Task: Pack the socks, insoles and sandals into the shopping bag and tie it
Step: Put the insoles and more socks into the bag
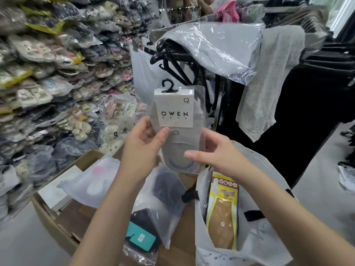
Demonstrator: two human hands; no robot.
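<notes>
I hold a pack of grey socks (177, 120) upright at chest height; it has a white label and a small black hook, inside a clear sleeve. My left hand (143, 148) grips its left edge with the thumb on the front. My right hand (215, 152) holds its right edge, fingers across the lower front. Below it the white shopping bag (269, 237) stands open with a yellow-and-brown insole pack (222, 214) upright inside. A frosted bag with dark sandals (167, 191) lies on the cardboard box, left of the shopping bag.
An open cardboard box (50, 214) holds a frosted bag with a pink-and-white item (94, 181), white boxes and a dark pack with a teal label (142, 237). Shelves of bagged footwear (48, 73) fill the left. Black hangers (172, 58) and hanging clothes (278, 83) stand behind.
</notes>
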